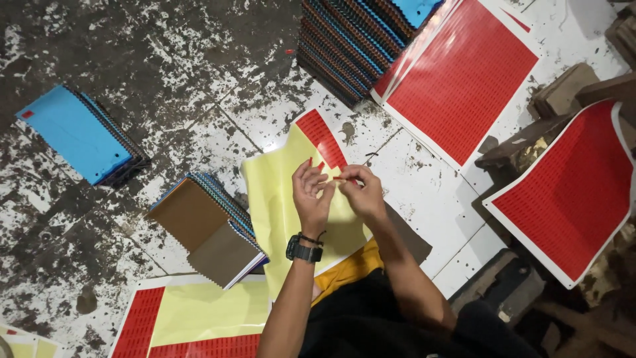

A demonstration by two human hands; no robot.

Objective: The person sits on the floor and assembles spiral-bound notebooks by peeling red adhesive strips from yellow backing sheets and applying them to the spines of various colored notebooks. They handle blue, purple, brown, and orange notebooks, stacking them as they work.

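My left hand [311, 192] and my right hand [361, 189] meet above a yellow backing sheet [278, 199] that keeps a strip of small red stickers [321, 136] at its top edge. A small red sticker [340, 178] is pinched in my right fingertips, and my left fingers are spread and touch it from the other side. A black watch sits on my left wrist.
A stack of spiral notebooks with a brown cover [209, 229] lies to the left, a blue-covered stack [79, 132] farther left, a tall stack [358, 40] at the top. Full red sticker sheets [460, 76] [573, 192] lie right; a partly peeled sheet [192, 318] lies below.
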